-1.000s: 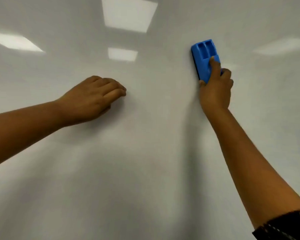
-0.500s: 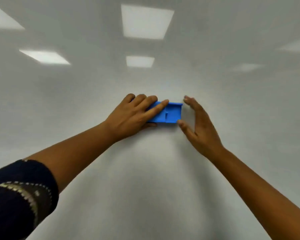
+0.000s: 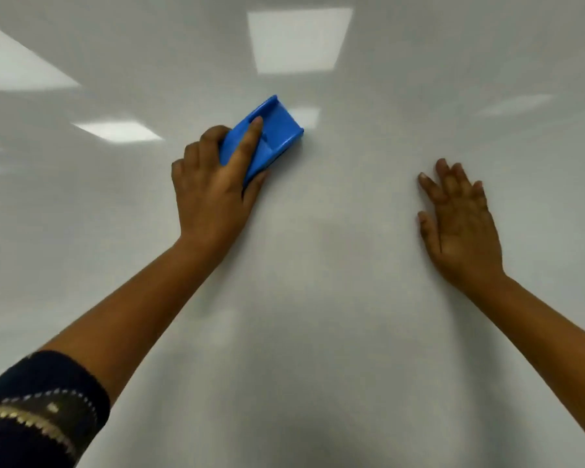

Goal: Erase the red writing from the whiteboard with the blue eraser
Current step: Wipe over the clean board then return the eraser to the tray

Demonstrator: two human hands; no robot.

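The left hand point(image 3: 213, 194) has its grip clamped on the blue eraser point(image 3: 271, 136), forefinger laid along the top and thumb tucked at the lower edge, pressing it against the whiteboard point(image 3: 318, 332) left of centre and tilted up toward the right. The right hand point(image 3: 460, 224) lies flat on the board well apart from the eraser, fingers spread and holding nothing, somewhat blurred. A dark patterned sleeve point(image 3: 38, 413) shows at the lower left, and ceiling lights point(image 3: 298, 40) reflect in the glossy board
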